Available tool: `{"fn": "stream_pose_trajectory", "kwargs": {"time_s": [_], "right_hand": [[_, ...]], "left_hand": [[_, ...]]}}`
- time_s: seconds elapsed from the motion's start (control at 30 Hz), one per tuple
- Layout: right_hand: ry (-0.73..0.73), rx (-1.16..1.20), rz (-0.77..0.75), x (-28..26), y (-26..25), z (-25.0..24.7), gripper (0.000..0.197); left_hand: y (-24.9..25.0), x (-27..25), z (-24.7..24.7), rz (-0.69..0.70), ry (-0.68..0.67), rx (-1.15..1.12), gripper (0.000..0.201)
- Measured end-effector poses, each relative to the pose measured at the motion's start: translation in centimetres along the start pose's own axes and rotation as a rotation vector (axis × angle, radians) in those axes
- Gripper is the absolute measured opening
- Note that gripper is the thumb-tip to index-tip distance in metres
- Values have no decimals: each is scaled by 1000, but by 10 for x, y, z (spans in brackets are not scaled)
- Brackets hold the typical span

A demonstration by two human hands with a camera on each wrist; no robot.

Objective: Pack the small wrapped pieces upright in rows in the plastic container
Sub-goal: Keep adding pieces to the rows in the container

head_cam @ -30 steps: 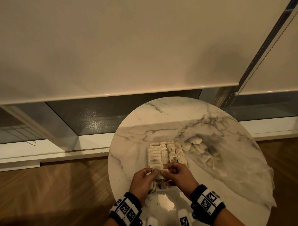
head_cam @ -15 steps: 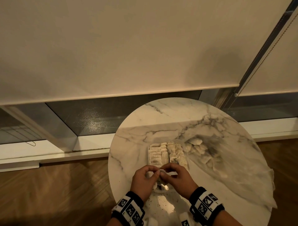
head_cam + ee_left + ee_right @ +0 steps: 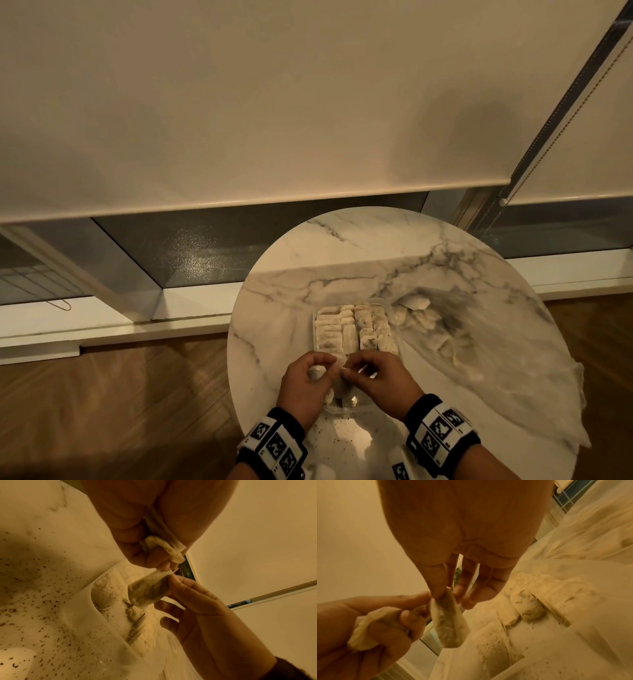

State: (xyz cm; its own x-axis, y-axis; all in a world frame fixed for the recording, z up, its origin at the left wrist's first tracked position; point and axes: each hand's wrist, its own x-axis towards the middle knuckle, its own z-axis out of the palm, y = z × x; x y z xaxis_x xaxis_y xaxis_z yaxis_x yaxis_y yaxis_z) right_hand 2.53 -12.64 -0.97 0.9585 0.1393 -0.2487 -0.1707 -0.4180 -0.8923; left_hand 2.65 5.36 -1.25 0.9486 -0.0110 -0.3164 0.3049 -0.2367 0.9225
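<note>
The clear plastic container [image 3: 314,329] sits mid-table, with rows of upright wrapped pieces [image 3: 352,325] filling its far part. Both hands hover over its near end. My left hand [image 3: 325,366] grips a small bunch of wrapped pieces [image 3: 164,545] in its curled fingers, and its fingertips touch the top of one more piece. My right hand [image 3: 349,370] pinches that single wrapped piece [image 3: 448,622] between thumb and forefinger, so it hangs above the container's floor [image 3: 118,616]. The right wrist view shows the packed rows [image 3: 530,601] just beyond.
A crumpled clear plastic bag [image 3: 462,342] with several loose wrapped pieces [image 3: 414,303] lies right of the container on the round marble table [image 3: 342,250]. Dark crumbs [image 3: 42,601] speckle the tabletop near me. The table edge drops to a wooden floor [image 3: 120,394] on the left.
Both hands have stayed over the container's near end, drawing closer together around the single piece. The view has shifted slightly.
</note>
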Motion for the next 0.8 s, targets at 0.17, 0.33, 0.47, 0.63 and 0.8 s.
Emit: {"fn": "stream_pose_trajectory", "kwargs": {"time_s": [0.17, 0.33, 0.47, 0.63, 0.8], "right_hand": [[110, -210, 95, 19, 15, -21, 5], [-68, -385, 251, 46, 31, -38, 15], [-141, -536, 266, 67, 31, -42, 11], [-67, -600, 269, 88, 34, -43, 18], [-44, -648, 251, 97, 34, -43, 19]], "left_hand": [[-5, 8, -2, -55, 48, -42, 8], [-7, 13, -1, -108, 54, -78, 8], [-4, 16, 1, -105, 55, -91, 6], [-4, 20, 1, -130, 64, -125, 7], [-6, 24, -1, -198, 83, -185, 5]]}}
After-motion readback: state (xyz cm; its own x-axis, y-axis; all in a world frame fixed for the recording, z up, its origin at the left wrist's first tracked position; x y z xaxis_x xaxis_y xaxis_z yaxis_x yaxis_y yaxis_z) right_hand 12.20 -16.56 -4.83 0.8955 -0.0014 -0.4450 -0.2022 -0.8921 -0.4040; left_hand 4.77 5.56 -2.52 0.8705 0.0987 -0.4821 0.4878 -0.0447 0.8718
